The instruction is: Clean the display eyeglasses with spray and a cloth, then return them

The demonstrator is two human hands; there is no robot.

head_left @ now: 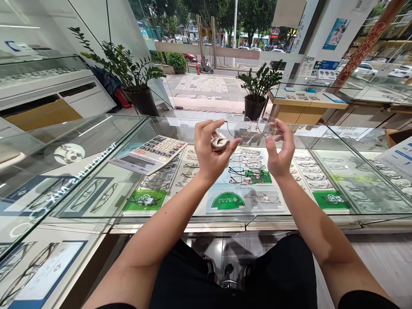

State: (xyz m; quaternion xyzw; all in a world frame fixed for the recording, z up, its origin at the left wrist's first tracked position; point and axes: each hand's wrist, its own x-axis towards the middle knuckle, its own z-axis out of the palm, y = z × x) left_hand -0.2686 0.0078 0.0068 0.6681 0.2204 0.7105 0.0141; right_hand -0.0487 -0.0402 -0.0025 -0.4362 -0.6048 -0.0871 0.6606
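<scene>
A pair of thin-rimmed round eyeglasses (pixel 238 126) is held up over the glass counter, lenses facing me. My right hand (pixel 281 150) pinches the right rim between thumb and fingers. My left hand (pixel 210 148) is curled round a crumpled pale cloth (pixel 220 143). Its index fingertip reaches the left end of the frame, while its thumb points below the left lens. Whether the left fingers actually grip the frame there, I cannot tell. Beneath both hands, rows of spectacle frames (pixel 247 159) lie inside the display case.
A calculator (pixel 151 153) rests on the glass counter top (pixel 189 216), left of my hands. Potted plants (pixel 141 96) stand beyond the counter by the window. Another display case (pixel 28 240) adjoins on the left. A printed sheet (pixel 397 159) is at the right edge.
</scene>
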